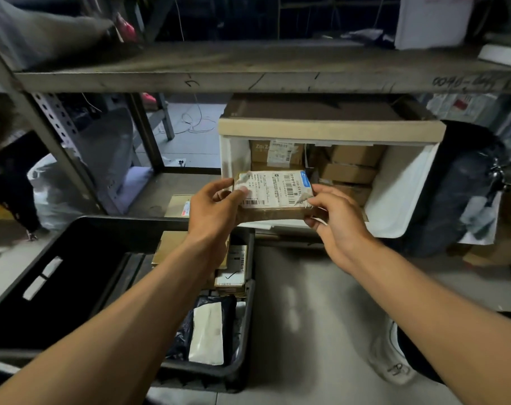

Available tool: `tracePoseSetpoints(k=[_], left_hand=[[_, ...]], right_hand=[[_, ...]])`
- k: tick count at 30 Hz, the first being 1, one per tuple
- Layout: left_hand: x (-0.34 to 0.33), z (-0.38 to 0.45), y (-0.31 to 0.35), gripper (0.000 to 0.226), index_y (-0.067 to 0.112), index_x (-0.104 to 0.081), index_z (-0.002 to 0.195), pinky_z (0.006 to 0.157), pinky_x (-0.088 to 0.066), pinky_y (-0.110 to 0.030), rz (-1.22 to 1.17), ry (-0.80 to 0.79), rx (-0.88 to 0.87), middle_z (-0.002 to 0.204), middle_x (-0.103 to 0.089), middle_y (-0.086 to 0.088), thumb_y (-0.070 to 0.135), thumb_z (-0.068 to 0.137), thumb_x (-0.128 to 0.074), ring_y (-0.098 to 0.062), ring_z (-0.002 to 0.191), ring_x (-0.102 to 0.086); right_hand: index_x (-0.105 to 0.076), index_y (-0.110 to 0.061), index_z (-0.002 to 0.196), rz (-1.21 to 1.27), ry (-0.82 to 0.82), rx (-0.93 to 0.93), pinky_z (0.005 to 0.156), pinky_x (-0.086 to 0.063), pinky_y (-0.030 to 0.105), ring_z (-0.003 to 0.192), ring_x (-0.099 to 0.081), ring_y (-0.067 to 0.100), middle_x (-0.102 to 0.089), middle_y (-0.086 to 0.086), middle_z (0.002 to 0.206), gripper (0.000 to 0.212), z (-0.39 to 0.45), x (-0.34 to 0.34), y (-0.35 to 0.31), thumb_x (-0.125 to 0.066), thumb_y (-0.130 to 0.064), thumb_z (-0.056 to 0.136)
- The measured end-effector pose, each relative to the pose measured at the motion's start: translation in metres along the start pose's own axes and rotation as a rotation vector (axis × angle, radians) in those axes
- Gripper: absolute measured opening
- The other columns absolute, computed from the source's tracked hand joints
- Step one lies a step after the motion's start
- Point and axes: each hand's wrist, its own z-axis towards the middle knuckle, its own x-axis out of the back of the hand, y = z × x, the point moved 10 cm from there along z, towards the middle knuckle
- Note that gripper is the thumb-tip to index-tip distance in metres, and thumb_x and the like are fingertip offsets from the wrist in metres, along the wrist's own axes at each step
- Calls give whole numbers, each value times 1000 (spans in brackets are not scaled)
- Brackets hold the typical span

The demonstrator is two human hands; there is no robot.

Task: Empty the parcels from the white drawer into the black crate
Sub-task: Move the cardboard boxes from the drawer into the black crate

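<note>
Holding a flat brown parcel (273,197) between them, the left hand (216,209) and right hand (340,222) grip its short ends, thumbs on top and fingers curled underneath. The parcel sits level in the air at the mouth of the white drawer (394,200), its long axis running left to right across the view. A white shipping label with a blue corner covers its top face; barcodes and rows of small print show on it, but the characters are too small to read. The label is creased and its edges are peeling.

Inside the drawer, more brown cartons (347,168) are stacked; one at the back (274,153) carries a label and printed letters beginning "Zai", the rest hidden. The drawer's lower contents are blocked by the held parcel.

The black crate (73,258) stands low on the left, just beside the drawer. It holds several labelled cardboard parcels (230,271) and a dark plastic mailer (207,331) with a pale patch; the left forearm covers part of them.

The metal shelf (248,74) overhead bears handwritten digits at its right end, roughly "0040", then cut off by the frame edge.
</note>
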Motion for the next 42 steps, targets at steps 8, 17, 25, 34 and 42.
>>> tracePoseSetpoints(k=[8,17,25,34,42], left_hand=[[15,3,-16,35,7,-68,112,94,-56,-38,23,37,36,112,-70,-13,-7,99,-38,-29,108,-66],[8,7,-16,35,6,-67,122,99,-53,-37,148,-41,-21,110,-74,-8,-9,93,-55,-23,107,-68],[4,6,-23,32,-1,-60,117,102,-47,-53,52,-36,-17,105,-74,-11,16,92,-69,-28,107,-68],[9,5,-20,29,17,-49,125,58,-50,-25,97,8,-11,109,-66,-2,27,99,-58,-16,88,-68],[1,7,-45,26,11,-61,123,52,-51,-21,-30,-39,202,104,-66,-11,23,101,-52,-18,72,-62]], right_hand=[[-70,-24,127,-103,-11,27,74,-46,27,99,-57,15,-67,0,124,65,3,7,0,-43,14,81],[-70,-28,122,-246,-10,17,79,-46,27,113,-63,11,-72,-11,117,33,16,14,18,-74,-24,90],[-66,-20,95,-117,19,-24,93,-54,38,109,-69,18,-76,4,108,20,10,11,19,-76,-36,87],[-70,-11,102,20,-8,-17,61,-56,26,88,-67,17,-73,5,98,12,6,-8,8,-64,-21,98],[-71,-19,109,174,-102,-42,75,-50,28,85,-65,15,-72,1,95,33,10,-12,8,-47,2,98]])
